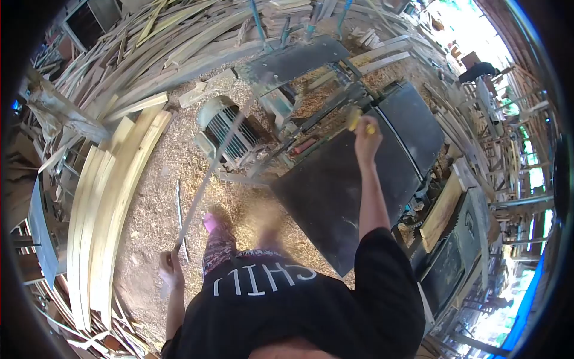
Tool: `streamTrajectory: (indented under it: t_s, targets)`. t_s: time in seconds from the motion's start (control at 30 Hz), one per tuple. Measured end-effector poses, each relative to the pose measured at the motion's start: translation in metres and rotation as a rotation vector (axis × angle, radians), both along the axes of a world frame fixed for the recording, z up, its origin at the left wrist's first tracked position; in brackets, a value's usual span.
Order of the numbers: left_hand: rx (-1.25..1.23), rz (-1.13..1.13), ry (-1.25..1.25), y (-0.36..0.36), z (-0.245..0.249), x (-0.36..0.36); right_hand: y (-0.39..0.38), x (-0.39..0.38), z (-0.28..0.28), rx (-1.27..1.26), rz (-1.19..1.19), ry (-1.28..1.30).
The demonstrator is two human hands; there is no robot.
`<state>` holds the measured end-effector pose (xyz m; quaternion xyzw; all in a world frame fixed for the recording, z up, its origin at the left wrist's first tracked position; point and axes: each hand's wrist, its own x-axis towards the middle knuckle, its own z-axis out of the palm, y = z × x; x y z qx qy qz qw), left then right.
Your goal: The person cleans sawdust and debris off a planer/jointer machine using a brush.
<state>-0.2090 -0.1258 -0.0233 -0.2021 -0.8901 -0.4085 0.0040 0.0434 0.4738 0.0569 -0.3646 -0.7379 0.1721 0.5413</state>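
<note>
At the lower left, my left hand (171, 268) is closed round the lower end of a long thin strip (209, 170), which slants up and right past the motor (230, 133). Over the dark machine table (341, 194), my right hand (368, 139) is closed on a small yellow thing (355, 118), partly hidden by the fingers and blurred. A narrow slot with a metal edge (399, 140) runs beside that hand, between the dark table plates.
Long pale boards (104, 215) lie at the left. Wood scraps (197, 36) are heaped at the back. Sawdust (161, 197) covers the floor round my feet. A toothed blade (463, 218) and a wooden board (442, 212) are at the right.
</note>
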Motion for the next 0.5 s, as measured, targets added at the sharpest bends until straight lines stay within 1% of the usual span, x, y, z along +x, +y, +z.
streamTrajectory:
  t_s: [0.03,0.07,0.1,0.13,0.17,0.2,0.23,0.27,0.3,0.33,0.37,0.4,0.43,0.47,0.5]
  targets:
    - [-0.004,0.001,-0.007,-0.021,-0.011,-0.006,0.029,0.0,-0.013,-0.024,-0.088,-0.006]
    - [-0.05,0.081,-0.074,-0.041,-0.022,-0.014,0.046,-0.003,-0.024,-0.047,-0.181,-0.015]
    - [-0.096,0.157,-0.14,-0.058,-0.031,-0.019,0.051,-0.01,-0.029,-0.051,-0.189,-0.024]
    - [-0.103,0.145,-0.149,-0.071,-0.038,-0.023,0.052,-0.015,-0.033,-0.104,-0.253,-0.05]
    - [-0.163,0.235,-0.17,-0.082,-0.046,-0.031,0.047,-0.022,-0.034,-0.153,-0.321,-0.072]
    - [-0.224,0.323,-0.19,-0.093,-0.053,-0.041,0.04,-0.026,-0.034,-0.155,-0.338,-0.078]
    - [-0.228,0.309,-0.196,-0.108,-0.066,-0.054,0.027,-0.034,-0.027,-0.148,-0.318,-0.215]
    - [-0.295,0.412,-0.302,-0.126,-0.083,-0.068,0.013,-0.047,-0.016,-0.139,-0.285,-0.353]
    - [-0.361,0.522,-0.409,-0.14,-0.098,-0.077,-0.005,-0.062,0.004,-0.138,-0.279,-0.362]
    - [-0.362,0.531,-0.416,-0.149,-0.107,-0.086,-0.027,-0.079,0.03,-0.51,-0.235,-0.342]
    - [-0.44,0.57,-0.342,-0.158,-0.114,-0.095,-0.046,-0.093,0.044,-0.884,-0.188,-0.316]
    - [-0.517,0.605,-0.267,-0.169,-0.127,-0.101,-0.056,-0.103,0.047,-0.853,-0.227,-0.29]
    - [-0.451,0.55,-0.383,-0.21,-0.17,-0.12,-0.062,-0.109,0.052,-0.818,-0.265,-0.264]
    - [-0.449,0.557,-0.394,-0.21,-0.17,-0.13,-0.062,-0.11,0.044,-0.813,-0.258,-0.274]
    - [-0.48,0.601,-0.454,-0.205,-0.164,-0.143,-0.058,-0.107,0.023,-0.469,-0.296,-0.317]
